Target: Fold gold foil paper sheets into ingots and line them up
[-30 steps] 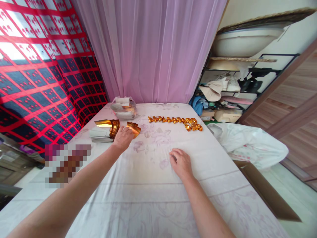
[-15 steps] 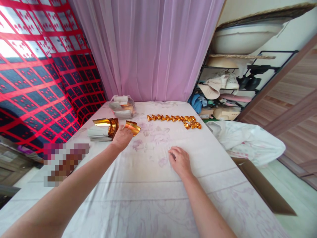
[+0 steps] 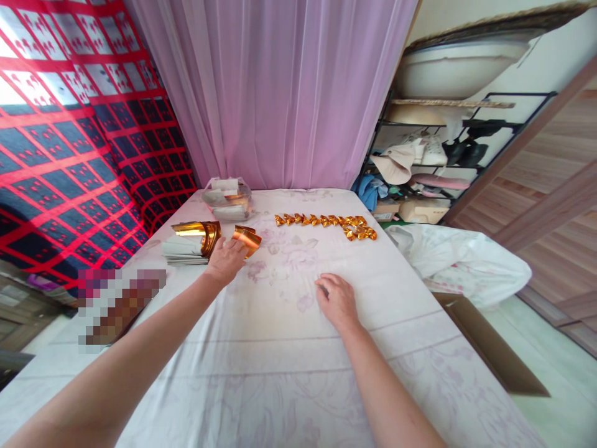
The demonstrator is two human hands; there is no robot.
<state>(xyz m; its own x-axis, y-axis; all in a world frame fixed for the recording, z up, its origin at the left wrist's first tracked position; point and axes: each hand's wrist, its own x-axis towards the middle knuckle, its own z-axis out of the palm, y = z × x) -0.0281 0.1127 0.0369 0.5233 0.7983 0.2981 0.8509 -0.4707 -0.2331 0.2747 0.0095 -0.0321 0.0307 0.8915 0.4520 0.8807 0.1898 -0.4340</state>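
Observation:
My left hand (image 3: 226,260) reaches forward over the table, its fingers stretched out and lying against a small curved bunch of gold foil paper (image 3: 249,238). Just left of that hand lies a stack of pale paper sheets (image 3: 183,250), with shiny gold foil (image 3: 199,229) curling over its top and right side. My right hand (image 3: 337,300) rests on the tablecloth with its fingers loosely curled in, and nothing shows in them. Farther back is a row of small folded gold foil pieces (image 3: 321,221), which bunches up at its right end.
A clear plastic bag with papers (image 3: 227,200) stands at the table's back left. The white floral tablecloth (image 3: 280,386) covers the table. On the right are a rack (image 3: 429,165) of shoes and hats, a large white bag (image 3: 476,264) and brown cardboard (image 3: 494,348).
My left hand has drawn slightly back and left, its fingers flatter on the gold foil paper. The right hand stays in place. The whole view has shifted a little.

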